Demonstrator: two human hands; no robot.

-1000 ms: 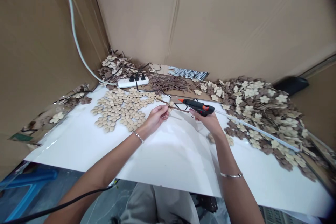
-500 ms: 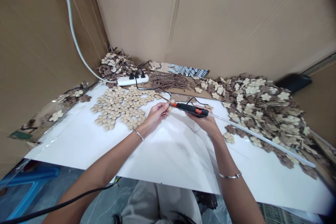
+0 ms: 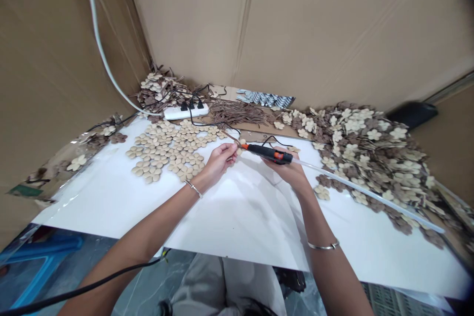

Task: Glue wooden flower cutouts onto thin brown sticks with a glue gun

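Pinched in the fingers of my left hand is a thin brown strip, whose free end points up and to the left. A small beige piece, perhaps a flower, shows beside those fingertips and is partly hidden. My right hand is wrapped round a black and orange glue gun, with its orange nozzle at the beige piece and the strip. I cannot tell whether the tip touches them. Out of the gun's back end runs a long clear glue stick.
Beige flower shapes lie spread left of my hands. A large heap of beige and brown flowers fills the right side. Behind are a bundle of brown strips, a white power strip with plugs, and cardboard walls.
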